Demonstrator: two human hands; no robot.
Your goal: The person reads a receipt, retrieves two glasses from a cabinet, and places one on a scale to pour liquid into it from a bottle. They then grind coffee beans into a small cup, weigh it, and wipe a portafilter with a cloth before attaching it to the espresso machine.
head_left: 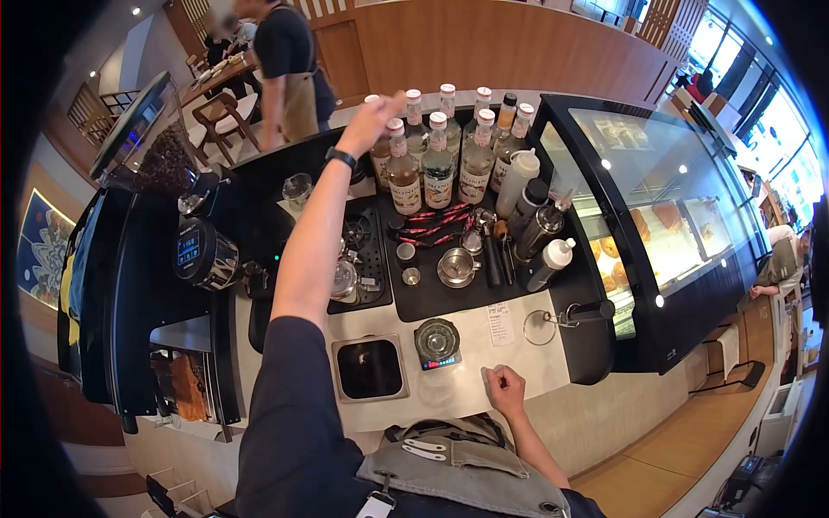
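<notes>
Glass MONIN bottles (439, 173) stand near left hand (371, 121), grip unclear; right hand (507, 390) curls, empty.

Looks like a café, seen from behind a service counter (458, 393); shows as much at the left with a coffee grinder (203, 250) under a hopper of dark beans (166, 160), on the far side of the counter with a cluster of Monin syrup bottles (439, 177), and at the right with a glass display case (682, 233) holding pastries (610, 249). Has a small digital scale (439, 360) and a printed slip (500, 325) on the near worktop; opens at the far left onto a wooden table (216, 78) and chair (220, 118), beyond a person in an apron (289, 52).
</notes>
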